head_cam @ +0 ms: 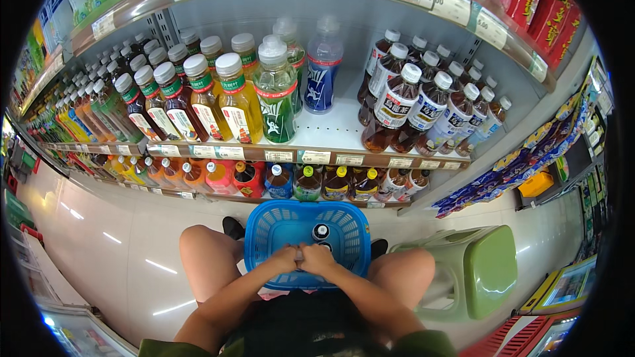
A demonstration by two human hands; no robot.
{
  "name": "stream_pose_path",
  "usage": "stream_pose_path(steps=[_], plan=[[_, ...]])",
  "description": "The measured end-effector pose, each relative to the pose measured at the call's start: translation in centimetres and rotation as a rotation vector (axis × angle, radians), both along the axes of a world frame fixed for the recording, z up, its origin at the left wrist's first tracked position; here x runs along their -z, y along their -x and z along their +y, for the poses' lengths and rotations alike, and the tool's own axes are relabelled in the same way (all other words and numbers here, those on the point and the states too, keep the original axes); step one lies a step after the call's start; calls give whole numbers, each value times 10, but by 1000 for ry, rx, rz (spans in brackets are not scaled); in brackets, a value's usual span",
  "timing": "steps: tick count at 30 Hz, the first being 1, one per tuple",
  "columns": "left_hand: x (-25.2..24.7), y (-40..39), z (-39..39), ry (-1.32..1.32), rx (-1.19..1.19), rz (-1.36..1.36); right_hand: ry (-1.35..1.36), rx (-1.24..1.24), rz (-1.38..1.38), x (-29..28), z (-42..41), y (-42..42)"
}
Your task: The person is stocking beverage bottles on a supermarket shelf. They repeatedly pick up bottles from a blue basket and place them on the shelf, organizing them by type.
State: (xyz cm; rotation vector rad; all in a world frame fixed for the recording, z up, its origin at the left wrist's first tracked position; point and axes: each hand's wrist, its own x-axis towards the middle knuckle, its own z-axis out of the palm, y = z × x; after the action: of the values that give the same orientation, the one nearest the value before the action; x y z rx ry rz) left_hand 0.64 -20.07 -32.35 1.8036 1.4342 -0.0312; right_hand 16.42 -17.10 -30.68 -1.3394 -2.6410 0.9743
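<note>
A blue plastic basket (307,206) stands between the person's knees. My left hand (284,259) and my right hand (317,259) meet over its near part, fingers curled around a small, pale item (299,255) that they mostly hide; it may be the top of a bottle. Just beyond my right hand, a dark bottle with a white cap (321,231) stands in the basket. Another bottle top shows partly beneath that hand. Ahead, a green sports drink bottle (279,109) and a blue one (322,74) stand on the white shelf.
Tea bottles (238,109) line the shelf's left part, and dark tea bottles (392,109) its right. Larger bottles (307,182) fill the lower shelf. A green plastic stool (491,272) stands at the right, below hanging snack packets (521,153). A red basket (516,339) shows at lower right.
</note>
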Motion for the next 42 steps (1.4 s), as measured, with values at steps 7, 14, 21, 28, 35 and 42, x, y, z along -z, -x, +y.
stream_pose_path(steps=[7, 14, 21, 28, 35, 42], plan=[[-242, 3, 23, -551, -185, -252, -340, 86, 294, -223, 45, -1], [-385, -2, 74, -1152, -134, -346, -800, 60, 456, -393, 80, 0], [-386, 3, 138, -1189, -153, -290, -767, 136, 359, -396, 142, 11], [-372, 3, 159, -1128, -186, -237, -681, 155, 276, -381, 171, 13], [-367, 4, 180, -1220, -211, -165, -591, 191, 288, -387, 194, 20], [-364, -5, 192, -1167, -309, -77, -673, 250, 393, -370, 209, 24]])
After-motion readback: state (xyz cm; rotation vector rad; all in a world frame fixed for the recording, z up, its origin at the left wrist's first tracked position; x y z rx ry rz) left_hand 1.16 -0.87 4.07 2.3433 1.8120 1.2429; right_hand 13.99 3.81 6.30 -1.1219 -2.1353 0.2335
